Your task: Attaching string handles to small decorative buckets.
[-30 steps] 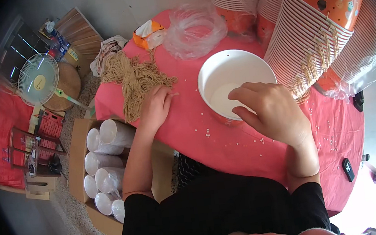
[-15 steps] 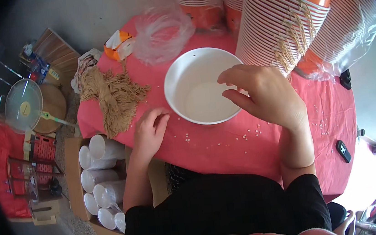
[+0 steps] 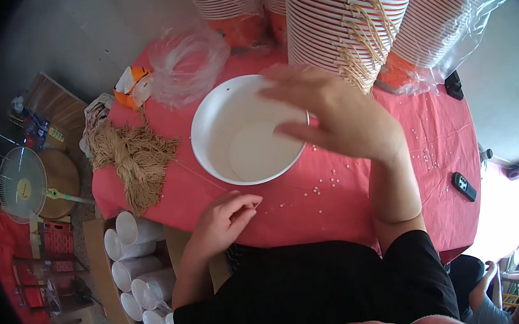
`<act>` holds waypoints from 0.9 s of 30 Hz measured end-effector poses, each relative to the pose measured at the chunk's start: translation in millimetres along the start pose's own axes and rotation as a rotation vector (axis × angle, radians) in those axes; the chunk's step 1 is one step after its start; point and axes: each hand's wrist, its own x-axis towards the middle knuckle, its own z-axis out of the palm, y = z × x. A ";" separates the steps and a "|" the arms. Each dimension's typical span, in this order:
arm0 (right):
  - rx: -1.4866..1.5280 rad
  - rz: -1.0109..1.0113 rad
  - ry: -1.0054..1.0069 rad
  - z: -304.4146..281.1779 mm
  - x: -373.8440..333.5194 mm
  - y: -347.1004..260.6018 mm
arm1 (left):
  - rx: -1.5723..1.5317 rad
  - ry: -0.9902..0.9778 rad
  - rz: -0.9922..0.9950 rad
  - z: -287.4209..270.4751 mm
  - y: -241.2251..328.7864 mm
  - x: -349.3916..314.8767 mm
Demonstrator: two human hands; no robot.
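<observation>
A white paper bucket [image 3: 203,130] stands on the red-covered table, its inside facing me. Over its right rim hovers my right hand [image 3: 343,115], fingers apart and smeared by motion, with nothing visible in it. My left hand [image 3: 225,222] is near the bucket's lower left, fingers curled and pressed together. A thin cord runs toward it from a bundle of tan cords [image 3: 136,159] lying at the left of the table. Its end at the fingers is hidden.
Tall stacks of orange-and-white buckets [image 3: 347,32] stand at the back right, tan cord handles hanging off one. Around are crumpled clear plastic [image 3: 189,68], an orange-white packet [image 3: 133,87], small white discs [image 3: 316,191], a black remote [image 3: 464,186] and a carton of wrapped cups [image 3: 95,255].
My left hand has moved right and nearer my body, and a cord now stretches from the bundle toward it. My right hand's fingers have spread. The whole view has shifted.
</observation>
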 end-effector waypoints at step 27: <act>0.199 0.065 -0.480 9.1 6.4 -4.6 | -0.735 0.336 0.008 -6.2 13.2 -7.1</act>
